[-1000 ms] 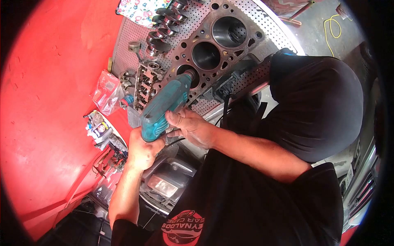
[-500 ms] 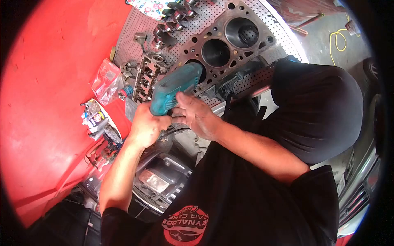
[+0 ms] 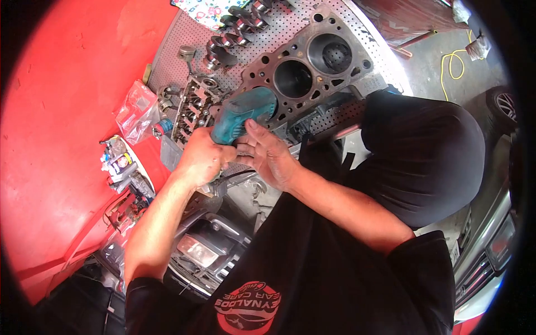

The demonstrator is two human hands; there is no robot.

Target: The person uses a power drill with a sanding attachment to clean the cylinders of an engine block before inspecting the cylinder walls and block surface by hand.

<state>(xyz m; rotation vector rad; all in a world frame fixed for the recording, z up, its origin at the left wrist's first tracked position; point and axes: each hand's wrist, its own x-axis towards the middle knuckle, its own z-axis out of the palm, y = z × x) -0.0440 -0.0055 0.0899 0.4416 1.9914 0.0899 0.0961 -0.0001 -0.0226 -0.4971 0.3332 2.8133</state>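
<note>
With our left hand closed around the handle of the teal power drill and our right loosely spread beside its body, we should steady it squarely over the near-left end of the engine block, its tip hidden.

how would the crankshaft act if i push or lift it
The crankshaft looks like thick metal, so probably stiff and heavy for its size. Its offset lobes would likely make it rock unevenly rather than roll smoothly. The shiny parts may feel slippery.
</note>
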